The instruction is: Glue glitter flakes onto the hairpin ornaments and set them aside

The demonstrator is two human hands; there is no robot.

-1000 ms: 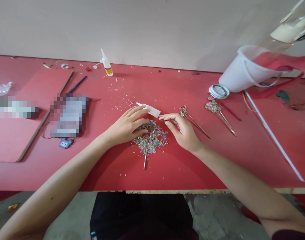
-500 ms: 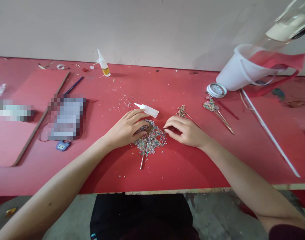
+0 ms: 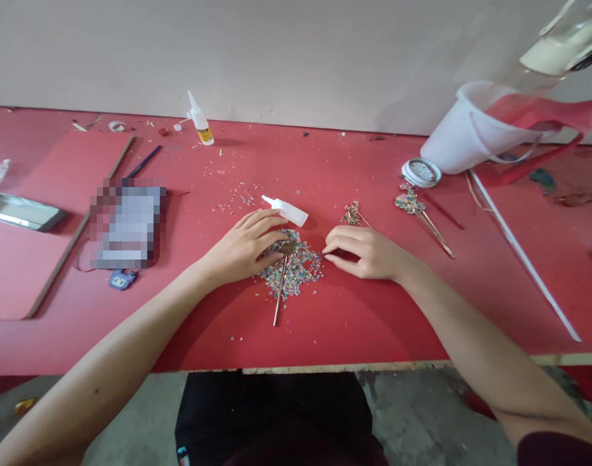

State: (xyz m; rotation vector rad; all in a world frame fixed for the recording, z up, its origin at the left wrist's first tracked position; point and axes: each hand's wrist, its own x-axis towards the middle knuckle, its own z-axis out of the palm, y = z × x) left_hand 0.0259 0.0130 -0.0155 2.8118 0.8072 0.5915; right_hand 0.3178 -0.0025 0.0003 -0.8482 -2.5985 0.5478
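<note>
— Where is the hairpin?
— On the bead pile, its head grasped by the left hand.
— The right hand?
— Fingers pinched together at the pile's edge; what they pinch is too small to tell.

Glue bottle upright near wall. White bucket tipped on its side, round tin just beside it. Possibly a mirror on red board, far left.
</note>
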